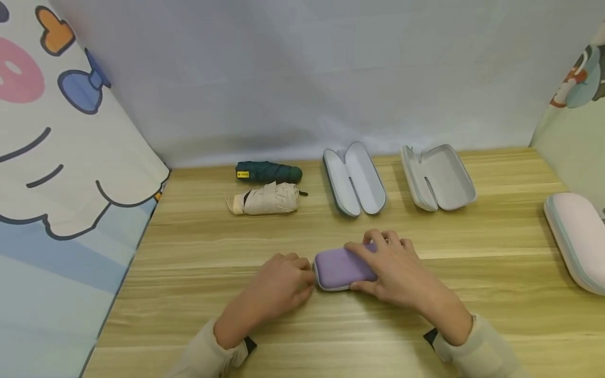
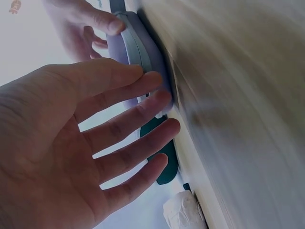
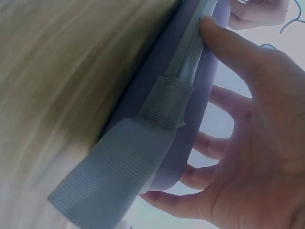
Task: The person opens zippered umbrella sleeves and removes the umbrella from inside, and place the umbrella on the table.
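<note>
A purple zip case (image 1: 344, 269) with a grey zipper edge lies flat on the table. My right hand (image 1: 394, 268) grips its right part, fingers over the far side and thumb on the near side. In the right wrist view, that thumb presses the zipper band, and a grey fabric strap (image 3: 119, 167) sticks out from the case's end. My left hand (image 1: 279, 286) is at the case's left end. Thumb and index finger pinch at the zipper (image 2: 136, 47) there, while the other fingers extend loosely in the left wrist view. The zipper pull is mostly hidden behind the fingers.
Behind the case lie a dark green folded umbrella (image 1: 269, 172) and a beige folded umbrella (image 1: 269, 199). Two opened, pale-lined cases, one narrow (image 1: 364, 181) and one wider (image 1: 446, 178), stand to their right. A pale pink case (image 1: 579, 236) sits at the right edge.
</note>
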Demonstrator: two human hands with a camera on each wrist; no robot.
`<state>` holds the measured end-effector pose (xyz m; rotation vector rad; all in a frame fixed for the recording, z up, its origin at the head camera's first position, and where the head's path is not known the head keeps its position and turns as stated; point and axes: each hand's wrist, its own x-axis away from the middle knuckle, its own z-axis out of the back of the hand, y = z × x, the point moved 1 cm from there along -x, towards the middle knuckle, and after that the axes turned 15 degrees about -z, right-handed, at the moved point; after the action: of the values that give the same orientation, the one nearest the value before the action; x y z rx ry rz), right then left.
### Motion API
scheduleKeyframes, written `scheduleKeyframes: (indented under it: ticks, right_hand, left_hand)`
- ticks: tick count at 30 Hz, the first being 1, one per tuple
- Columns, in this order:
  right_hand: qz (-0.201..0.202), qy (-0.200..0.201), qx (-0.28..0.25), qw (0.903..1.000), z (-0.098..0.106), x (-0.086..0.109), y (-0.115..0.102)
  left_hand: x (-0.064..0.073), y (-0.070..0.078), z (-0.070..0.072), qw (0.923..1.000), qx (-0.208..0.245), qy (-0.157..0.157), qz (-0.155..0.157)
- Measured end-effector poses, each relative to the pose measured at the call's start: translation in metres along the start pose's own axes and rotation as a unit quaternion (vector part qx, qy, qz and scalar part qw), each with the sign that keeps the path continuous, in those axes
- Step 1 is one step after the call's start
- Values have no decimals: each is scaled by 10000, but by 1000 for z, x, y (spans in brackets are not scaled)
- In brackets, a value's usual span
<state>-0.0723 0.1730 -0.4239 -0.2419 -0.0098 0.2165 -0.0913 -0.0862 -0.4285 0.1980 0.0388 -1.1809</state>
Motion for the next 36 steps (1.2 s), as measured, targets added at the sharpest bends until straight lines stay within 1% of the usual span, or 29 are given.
scheduleKeyframes:
  ticks: [6,12,16,23,28,31,36]
  right_hand:
    - [-138,-21,128,9998,-2,-1,0]
    - [-187,6,175,9997,-4,-1,0]
    - [-205,56,201,9996,-5,0,-1]
    - [-303,68,263,9992,-4,2,-4]
    - [-367,27,281,9989,-3,4,-6]
    - [-396,-102,262,9988,1,6,-6]
    - [-395,-641,56,9971,11,7,-2]
  left_hand:
    - [-1,6,0,9997,224,-45,-60]
    - [-2,9,-1,9995,307,-88,-82]
    - [-4,12,-4,9996,257,-45,-93]
    - [-8,19,-10,9996,83,200,-188]
    - [-10,22,-13,9996,-61,236,-135]
    - [-9,22,-13,9997,-33,224,5]
    - [-7,15,-10,9995,15,176,265]
